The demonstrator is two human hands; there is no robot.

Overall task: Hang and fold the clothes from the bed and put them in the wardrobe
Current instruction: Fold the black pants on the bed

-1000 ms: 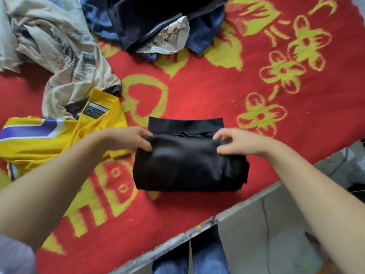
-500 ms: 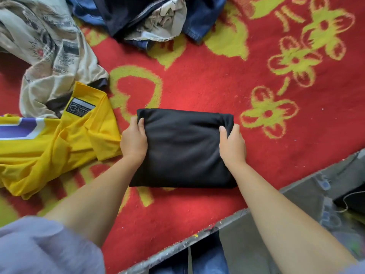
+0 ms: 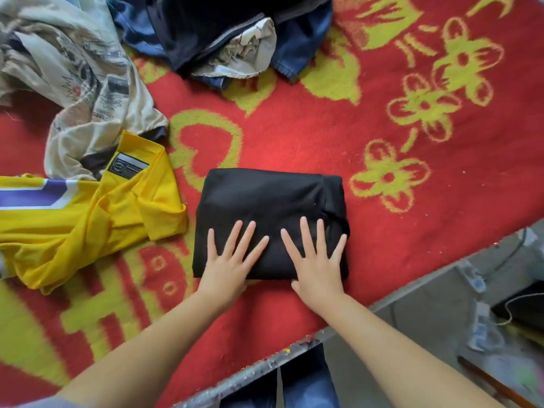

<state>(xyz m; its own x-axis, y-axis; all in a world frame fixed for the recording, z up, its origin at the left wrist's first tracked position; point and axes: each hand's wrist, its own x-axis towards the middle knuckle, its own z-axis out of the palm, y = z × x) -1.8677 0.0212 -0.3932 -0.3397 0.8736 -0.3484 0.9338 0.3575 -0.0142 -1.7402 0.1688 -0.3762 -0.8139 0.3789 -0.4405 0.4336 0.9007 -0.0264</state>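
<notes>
A folded black garment [image 3: 265, 198] lies as a neat rectangle on the red and yellow bed cover [image 3: 338, 148], near the front edge. My left hand [image 3: 229, 257] lies flat on its near left part with fingers spread. Beside it, my right hand [image 3: 315, 260] presses the near right part, fingers straight and spread too. A crumpled yellow jersey [image 3: 88, 219] with a purple stripe lies just left of the black garment. A beige printed shirt [image 3: 79, 92] is heaped at the back left. Dark and blue denim clothes [image 3: 223, 33] are piled at the back.
The bed's metal edge [image 3: 265, 363] runs diagonally across the lower right. Beyond it is a grey floor with cables and a dark object [image 3: 521, 304] at the right. My blue jeans [image 3: 297, 381] show below the edge.
The black garment got its last fold. My hands went from gripping its sides to lying flat on top of its near half.
</notes>
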